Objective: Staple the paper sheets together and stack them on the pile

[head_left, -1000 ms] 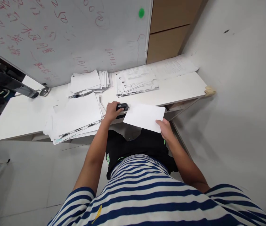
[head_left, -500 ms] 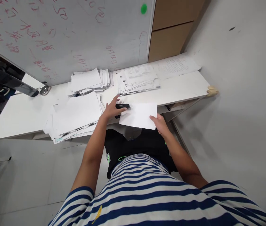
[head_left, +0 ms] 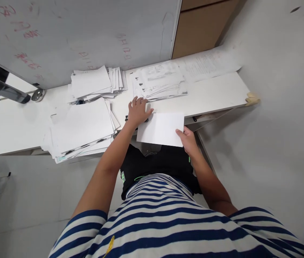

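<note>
My right hand [head_left: 188, 139] pinches the right edge of a white sheet of paper [head_left: 162, 129], thumb on top. The sheet reaches over the table's front edge, its left end at a black stapler [head_left: 147, 119]. Over that stapler lies my left hand [head_left: 138, 111], palm down with fingers spread, covering most of it. Whether the sheet's corner sits between the stapler's jaws is hidden.
To the left lies a large stack of paper [head_left: 84, 125], with another paper stack [head_left: 91, 82] behind it. Printed sheets [head_left: 159, 79] are at the back middle. A whiteboard [head_left: 100, 28] stands behind the white table [head_left: 216, 91], and a wall [head_left: 275, 143] is at the right.
My left hand has moved from beside the stapler to on top of it, fingers now spread across it. My right hand still holds the sheet; the whole view has shifted slightly.
</note>
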